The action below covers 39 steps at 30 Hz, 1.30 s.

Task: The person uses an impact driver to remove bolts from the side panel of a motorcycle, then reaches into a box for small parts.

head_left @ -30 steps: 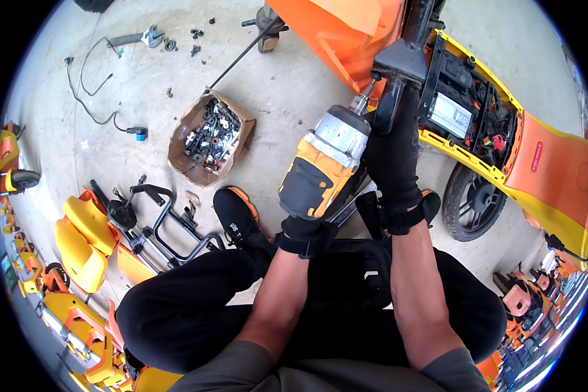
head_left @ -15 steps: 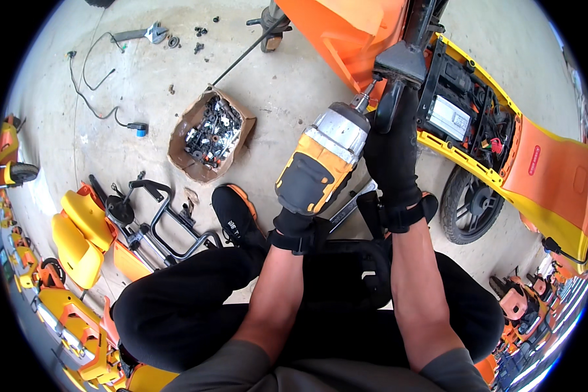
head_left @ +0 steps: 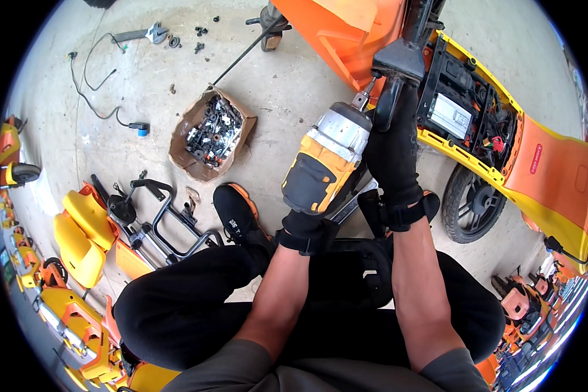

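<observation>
Impact wrench is clamped in L hand; bit shd be held straight at bracket's lower-L corner; R hand's grip can't be told.

Since half a second ago, the rear of the yellow, black and silver power driver has swung slightly rightward, together with the black-gloved left hand, covering more of the silver metal bar below.

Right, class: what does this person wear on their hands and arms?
The left hand and right hand each wear a black glove with a black wrist strap. Both forearms are bare below dark grey sleeves.
</observation>
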Each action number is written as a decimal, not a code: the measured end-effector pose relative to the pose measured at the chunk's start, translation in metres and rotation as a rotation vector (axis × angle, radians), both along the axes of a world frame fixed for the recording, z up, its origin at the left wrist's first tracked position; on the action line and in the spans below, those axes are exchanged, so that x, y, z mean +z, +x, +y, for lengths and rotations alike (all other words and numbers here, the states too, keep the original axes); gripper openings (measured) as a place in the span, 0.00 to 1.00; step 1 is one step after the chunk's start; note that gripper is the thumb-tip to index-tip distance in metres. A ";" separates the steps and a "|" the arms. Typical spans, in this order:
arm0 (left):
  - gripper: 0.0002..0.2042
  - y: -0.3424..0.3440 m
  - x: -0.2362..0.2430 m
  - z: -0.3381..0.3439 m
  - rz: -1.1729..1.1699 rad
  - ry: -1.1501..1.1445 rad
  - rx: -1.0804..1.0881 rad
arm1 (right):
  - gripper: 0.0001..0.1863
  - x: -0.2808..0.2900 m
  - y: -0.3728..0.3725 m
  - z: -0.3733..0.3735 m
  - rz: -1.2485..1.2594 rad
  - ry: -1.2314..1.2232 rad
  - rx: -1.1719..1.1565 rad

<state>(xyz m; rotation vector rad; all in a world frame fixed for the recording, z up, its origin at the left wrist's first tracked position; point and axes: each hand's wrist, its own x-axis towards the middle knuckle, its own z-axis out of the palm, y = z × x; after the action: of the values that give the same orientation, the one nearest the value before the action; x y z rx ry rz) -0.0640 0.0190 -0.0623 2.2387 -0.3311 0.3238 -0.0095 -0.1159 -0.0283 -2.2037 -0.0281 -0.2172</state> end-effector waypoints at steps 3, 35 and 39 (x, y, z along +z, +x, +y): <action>0.16 0.006 0.009 0.003 -0.030 0.142 -0.034 | 0.47 -0.001 0.000 0.000 -0.017 -0.016 0.004; 0.11 -0.017 0.001 -0.010 0.249 -0.258 -0.016 | 0.51 -0.002 0.002 -0.001 -0.060 -0.008 0.014; 0.13 -0.008 -0.004 -0.011 0.007 -0.154 0.022 | 0.50 -0.005 0.002 -0.002 -0.080 -0.065 0.005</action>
<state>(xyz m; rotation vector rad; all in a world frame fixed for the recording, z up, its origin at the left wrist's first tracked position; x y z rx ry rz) -0.0721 0.0083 -0.0660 2.0927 -0.2690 0.3411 -0.0075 -0.1177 -0.0334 -2.2582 -0.0863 -0.3057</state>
